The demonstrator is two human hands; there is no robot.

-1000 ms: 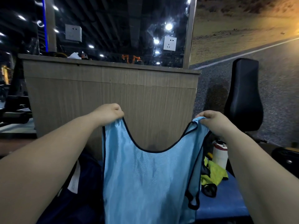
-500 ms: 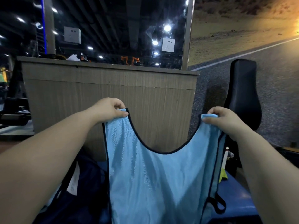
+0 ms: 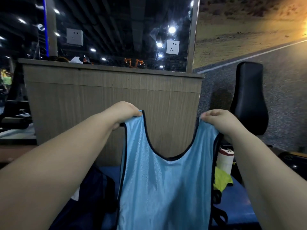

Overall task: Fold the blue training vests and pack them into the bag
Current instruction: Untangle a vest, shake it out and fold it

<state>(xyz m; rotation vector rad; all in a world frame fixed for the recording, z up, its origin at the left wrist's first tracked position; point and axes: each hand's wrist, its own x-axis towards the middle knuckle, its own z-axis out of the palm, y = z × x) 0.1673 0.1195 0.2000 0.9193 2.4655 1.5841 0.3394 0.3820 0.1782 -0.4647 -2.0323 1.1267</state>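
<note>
**Item 1, vest** [image 3: 166, 188]: light blue with dark piping. I had it hanging in the air in front of me, above the surface, with the neck scoop uppermost and the body falling out of view below. I judged this was so its own weight would pull out creases and square up the two shoulder straps before the first fold.

**Item 2, left hand** [image 3: 123, 112]: clenched on the left shoulder strap, fingers curled over its top edge.

**Item 3, right hand** [image 3: 219, 122]: pinching the right shoulder strap at much the same height, fingers closed on the cloth. With the grip level, the two halves could meet edge to edge.

**Item 4, bag** [image 3: 93, 196]: dark, low at my left, partly behind my forearm and the vest. I could not tell whether its mouth stood open. It looked near enough for a folded piece to go straight in.

**Item 5, surface** [image 3: 239, 201]: blue, below and to the right of the vest. This was probably where the fold would be laid flat.

**Item 6, sundries at right:** yellow-green cloth [image 3: 221, 180], with a white bottle [image 3: 225, 161] just behind it. Neither was part of the job.

**Item 7, backdrop:** wooden partition [image 3: 113, 100] beyond the vest, and a black seat back [image 3: 249, 100] at right.
</note>
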